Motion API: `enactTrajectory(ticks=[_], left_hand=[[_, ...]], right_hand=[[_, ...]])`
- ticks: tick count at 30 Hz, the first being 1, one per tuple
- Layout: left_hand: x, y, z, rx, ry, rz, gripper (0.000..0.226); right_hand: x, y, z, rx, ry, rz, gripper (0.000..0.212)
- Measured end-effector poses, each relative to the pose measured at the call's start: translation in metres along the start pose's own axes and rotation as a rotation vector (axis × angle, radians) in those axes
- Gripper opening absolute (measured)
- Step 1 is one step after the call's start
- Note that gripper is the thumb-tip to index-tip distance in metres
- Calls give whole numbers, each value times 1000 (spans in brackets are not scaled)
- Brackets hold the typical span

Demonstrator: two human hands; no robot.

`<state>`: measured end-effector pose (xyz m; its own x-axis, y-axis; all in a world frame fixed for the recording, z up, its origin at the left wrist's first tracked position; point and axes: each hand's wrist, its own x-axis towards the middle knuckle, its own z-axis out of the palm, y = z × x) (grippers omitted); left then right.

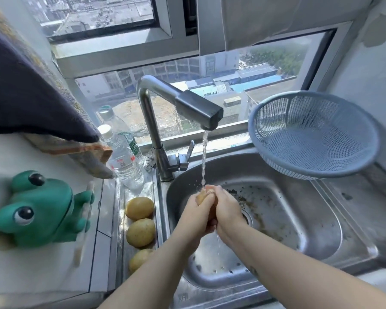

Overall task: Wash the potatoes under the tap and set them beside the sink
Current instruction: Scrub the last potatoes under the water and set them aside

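Both hands grip one potato [201, 195] over the steel sink [283, 221], right under the running stream from the tap [196, 108]. My left hand [198, 215] wraps it from the left and my right hand [226, 209] from the right, so most of the potato is hidden. Three more potatoes lie in a row on the ledge left of the sink: a far one [139, 208], a middle one [140, 232] and a near one [139, 259], partly behind my left forearm.
A blue plastic colander [314, 134] leans at the sink's back right. Two water bottles [123, 157] stand left of the tap. A green frog figure [38, 210] sits on the white counter. Dark cloth [27, 92] hangs at upper left. Dirt specks lie around the drain.
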<state>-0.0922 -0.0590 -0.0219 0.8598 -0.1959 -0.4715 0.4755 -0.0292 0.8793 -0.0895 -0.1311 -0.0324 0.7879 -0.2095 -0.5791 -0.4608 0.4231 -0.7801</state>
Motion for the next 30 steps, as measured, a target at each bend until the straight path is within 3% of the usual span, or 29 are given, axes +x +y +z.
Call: enactTrajectory(ticks=[8, 13, 18, 22, 26, 30], left_hand=[[12, 8, -5, -62, 227, -242, 37], [11, 4, -1, 157, 197, -108, 37], [14, -7, -3, 177, 44, -67, 31], [15, -8, -12, 110, -13, -37, 12], [20, -8, -19, 11, 122, -192, 27], [17, -7, -17, -49, 209, -243, 39]], right_hand=[[-3, 8, 1, -148, -216, -67, 23], [9, 16, 4, -135, -43, -87, 10], [22, 15, 5, 11, 79, 46, 33], [13, 9, 7, 186, 10, 110, 33], [9, 19, 9, 151, -134, 65, 23], [6, 22, 4, -35, -236, -1, 23]])
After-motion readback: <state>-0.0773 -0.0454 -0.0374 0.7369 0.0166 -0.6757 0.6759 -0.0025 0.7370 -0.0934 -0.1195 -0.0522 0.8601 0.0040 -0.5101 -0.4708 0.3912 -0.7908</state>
